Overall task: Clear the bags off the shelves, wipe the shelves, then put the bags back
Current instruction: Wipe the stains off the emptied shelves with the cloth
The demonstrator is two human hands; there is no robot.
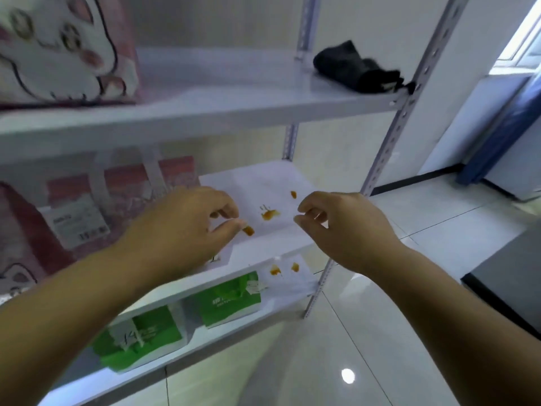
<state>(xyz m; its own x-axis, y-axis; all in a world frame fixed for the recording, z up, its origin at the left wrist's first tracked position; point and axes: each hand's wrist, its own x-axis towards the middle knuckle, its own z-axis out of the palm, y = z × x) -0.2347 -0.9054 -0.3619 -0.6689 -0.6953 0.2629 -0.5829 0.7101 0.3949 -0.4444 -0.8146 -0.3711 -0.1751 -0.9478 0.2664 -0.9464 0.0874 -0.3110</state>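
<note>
1. Head view: the left hand reaches over the middle shelf, fingers curled, thumb and forefinger narrowly apart and holding nothing.
2. The right hand hovers level with it, thumb and forefinger nearly pinched, also empty.
3. Between the two hands the smooth white shelf surface carries orange-brown stains, irregular smears and blobs; one blob lies just beside the left fingertips.
4. Just left of the left hand a pink bag stands on the same shelf, flat-sided, with white strap handles and a white printed label; its edges are blurred.
5. Above the left hand, on the top shelf, stands a white bag with a cartoon face drawn in dark outline and pink patches.
6. Above the right hand, at the far end of that shelf, lies a crumpled black cloth, soft and folded, touching the perforated metal post.
7. Below the hands, the lowest shelf holds two green bags, boxy with white lettering, and more orange stains beside them.
8. Under the right forearm the floor is glossy pale tile.
</note>
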